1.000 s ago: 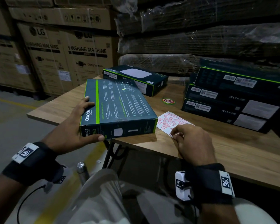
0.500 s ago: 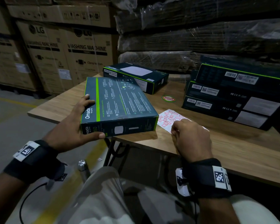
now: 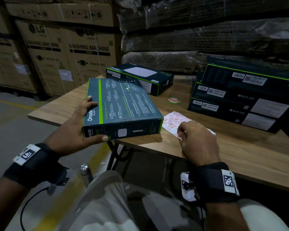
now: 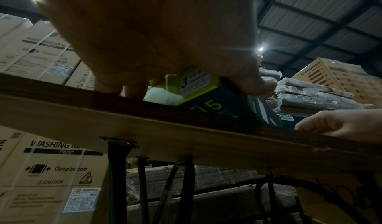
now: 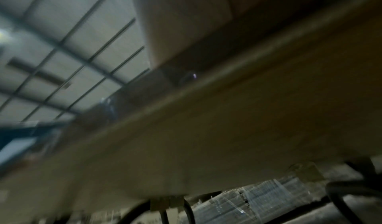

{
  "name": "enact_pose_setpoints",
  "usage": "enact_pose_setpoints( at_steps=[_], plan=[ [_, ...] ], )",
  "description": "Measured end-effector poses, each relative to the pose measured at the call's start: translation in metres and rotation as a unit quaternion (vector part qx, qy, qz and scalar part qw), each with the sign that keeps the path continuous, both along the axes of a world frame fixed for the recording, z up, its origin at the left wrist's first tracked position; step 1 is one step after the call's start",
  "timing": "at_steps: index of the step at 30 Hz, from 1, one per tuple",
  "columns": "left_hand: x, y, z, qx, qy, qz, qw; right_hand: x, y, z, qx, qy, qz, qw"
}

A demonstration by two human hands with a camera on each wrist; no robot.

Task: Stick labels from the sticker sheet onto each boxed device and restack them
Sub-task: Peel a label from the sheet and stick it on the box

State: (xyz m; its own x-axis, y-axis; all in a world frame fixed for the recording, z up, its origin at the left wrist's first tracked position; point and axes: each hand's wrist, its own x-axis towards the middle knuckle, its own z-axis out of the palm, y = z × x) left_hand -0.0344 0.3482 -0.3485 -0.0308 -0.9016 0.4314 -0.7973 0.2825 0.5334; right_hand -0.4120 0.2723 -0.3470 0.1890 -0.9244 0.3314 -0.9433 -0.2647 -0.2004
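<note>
A dark Omada device box [image 3: 123, 104] with green stripes lies at the table's near-left edge. My left hand [image 3: 80, 127] grips its near-left corner, fingers on top and thumb on the front side; the left wrist view shows the same grip [image 4: 155, 39] on the box [image 4: 217, 105]. Just right of the box lies the white sticker sheet [image 3: 172, 120] with red labels. My right hand [image 3: 183, 130] sits on the sheet's near edge with fingers curled down, pinching at it; the fingertips are hidden. The right wrist view is blurred.
Three dark boxes [image 3: 240, 100] are stacked at the right, and one more box [image 3: 140, 77] lies at the back. A round red-green sticker [image 3: 173, 100] sits on the wooden table [image 3: 240, 155]. LG cartons [image 3: 65, 55] and wrapped cardboard [image 3: 207, 30] stand behind. A metal bottle [image 3: 86, 172] is by my knee.
My right hand has crept a little forward over the sheet's near edge. The left hand and the box have stayed put.
</note>
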Motion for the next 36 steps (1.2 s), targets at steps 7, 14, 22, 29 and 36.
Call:
enact_pose_setpoints(
  at_steps=[7, 14, 22, 29, 36],
  plan=[
    [0.002, -0.002, -0.003, 0.002, 0.002, 0.01, 1.0, -0.014, 0.004, 0.001, 0.047, -0.042, 0.018, 0.998],
    [-0.008, 0.005, 0.011, 0.02, 0.03, 0.024, 0.999, -0.029, 0.004, -0.005, 0.037, -0.092, -0.021, 0.995],
    [-0.117, 0.028, 0.039, -0.14, -0.099, -0.001, 0.985, -0.045, 0.006, -0.012, -0.034, -0.114, -0.026, 0.993],
    [-0.198, -0.012, 0.015, -0.049, -0.123, -0.229, 0.964, -0.057, 0.002, -0.015, -0.004, -0.158, -0.012, 0.987],
    [-0.236, -0.066, -0.003, 0.064, -0.168, -0.223, 0.958, -0.079, 0.003, -0.017, -0.004, -0.262, 0.014, 0.965]
  ],
)
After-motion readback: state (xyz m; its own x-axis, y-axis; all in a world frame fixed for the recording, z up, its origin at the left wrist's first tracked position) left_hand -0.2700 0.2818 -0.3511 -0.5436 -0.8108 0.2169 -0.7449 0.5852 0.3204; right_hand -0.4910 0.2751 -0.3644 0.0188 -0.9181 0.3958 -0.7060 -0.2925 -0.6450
